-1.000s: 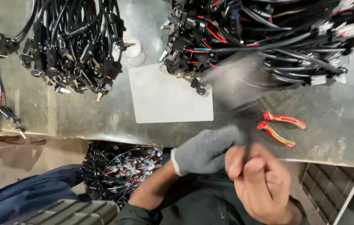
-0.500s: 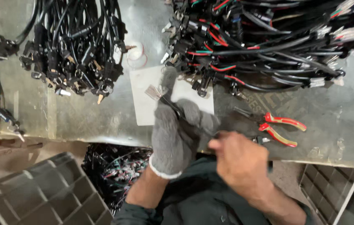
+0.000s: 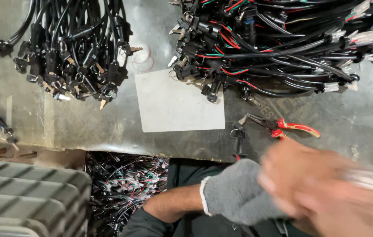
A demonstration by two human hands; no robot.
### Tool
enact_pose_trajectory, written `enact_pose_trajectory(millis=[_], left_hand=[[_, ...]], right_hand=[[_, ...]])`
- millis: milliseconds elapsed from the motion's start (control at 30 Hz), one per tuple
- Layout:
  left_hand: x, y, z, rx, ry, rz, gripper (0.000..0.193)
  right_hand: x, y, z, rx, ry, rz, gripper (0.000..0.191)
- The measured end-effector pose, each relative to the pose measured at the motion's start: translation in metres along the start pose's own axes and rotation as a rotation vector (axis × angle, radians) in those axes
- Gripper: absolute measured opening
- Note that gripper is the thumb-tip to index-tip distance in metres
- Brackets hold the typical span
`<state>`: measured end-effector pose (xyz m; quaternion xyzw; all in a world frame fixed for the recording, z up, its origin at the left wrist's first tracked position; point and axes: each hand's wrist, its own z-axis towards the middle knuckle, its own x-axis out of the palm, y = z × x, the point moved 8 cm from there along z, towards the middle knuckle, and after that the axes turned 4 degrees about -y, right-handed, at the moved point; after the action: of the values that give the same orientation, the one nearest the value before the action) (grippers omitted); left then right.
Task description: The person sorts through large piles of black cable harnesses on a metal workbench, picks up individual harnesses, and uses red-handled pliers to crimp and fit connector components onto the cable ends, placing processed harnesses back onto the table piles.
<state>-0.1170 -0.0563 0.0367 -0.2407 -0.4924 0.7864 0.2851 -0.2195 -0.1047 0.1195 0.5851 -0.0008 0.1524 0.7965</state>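
A grey metal workbench (image 3: 85, 118) fills the upper two thirds of the frame. Across its upper right sprawls a big heap of black wire harnesses (image 3: 283, 48) with red and green leads and white end tags; a second bundle of black cables with plugs (image 3: 70, 48) lies at upper left. A grey ribbed plastic crate (image 3: 24, 197) sits in the lower left corner, and beside it, below the bench edge, a bin of loose thin wires (image 3: 127, 184). A white rectangular sheet (image 3: 177, 103) lies flat at centre. At lower right, the bare right hand (image 3: 327, 193) is blurred, so whether it is clenched or released cannot be told. The left hand (image 3: 239, 193), in a grey knit glove, is touching it at lower centre; its grasp cannot be told either. A short black cable with a connector (image 3: 238, 140) lies on the bench just above the glove. Red-handled pliers (image 3: 283, 126) rest just right of that cable.
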Motion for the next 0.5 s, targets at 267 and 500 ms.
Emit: enact_pose_trajectory(millis=[267,500], left_hand=[[-0.006,0.007,0.011,-0.094,-0.025,0.265,0.018],[-0.08,0.071,-0.034,-0.58,-0.652,-0.374,0.025]], right_hand=[[-0.054,-0.02,-0.026,0.007,0.105,-0.007,0.022],[-0.052,-0.099,-0.006,0.082,-0.395,0.373,0.066]])
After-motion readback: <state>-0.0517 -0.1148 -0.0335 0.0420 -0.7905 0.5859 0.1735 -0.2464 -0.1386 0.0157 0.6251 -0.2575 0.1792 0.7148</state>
